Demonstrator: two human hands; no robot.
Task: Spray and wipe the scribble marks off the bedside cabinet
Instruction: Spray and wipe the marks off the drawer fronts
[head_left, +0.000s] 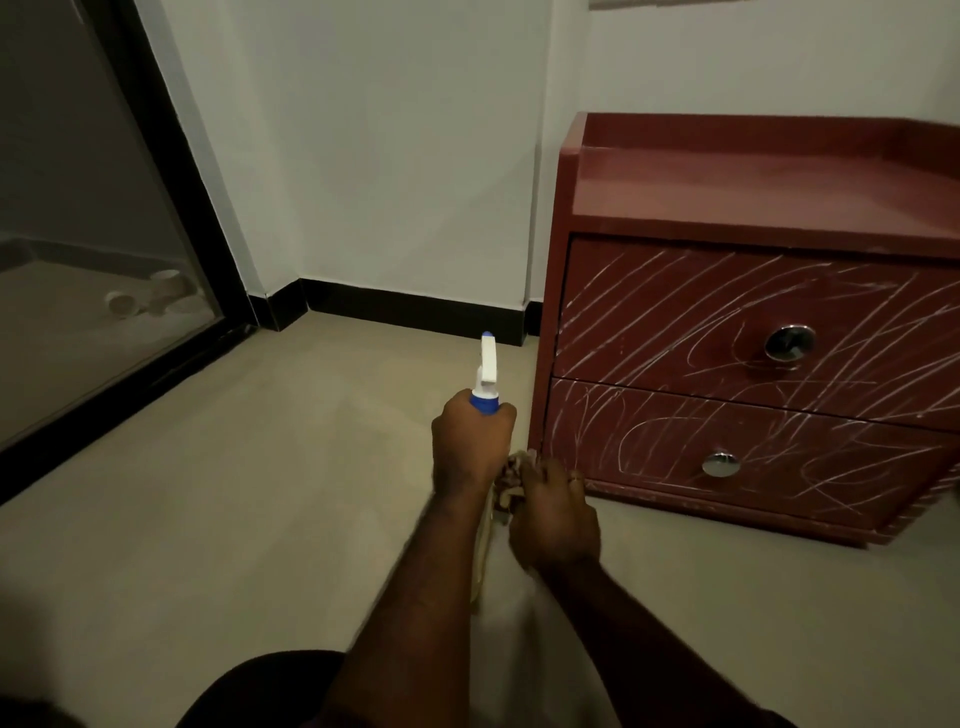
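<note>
A dark red bedside cabinet stands on the floor at the right, against the wall. White scribble marks cover both drawer fronts, each with a round metal knob. My left hand grips the neck of a spray bottle with a white and blue head, its nozzle pointing away towards the wall; the bottle's body is mostly hidden under my forearm. My right hand holds a bunched cloth just beside the cabinet's lower left corner.
Beige floor spreads to the left and front. A black-framed glass door runs along the left side. White walls with black skirting close the corner behind. My dark-clothed knee shows at the bottom.
</note>
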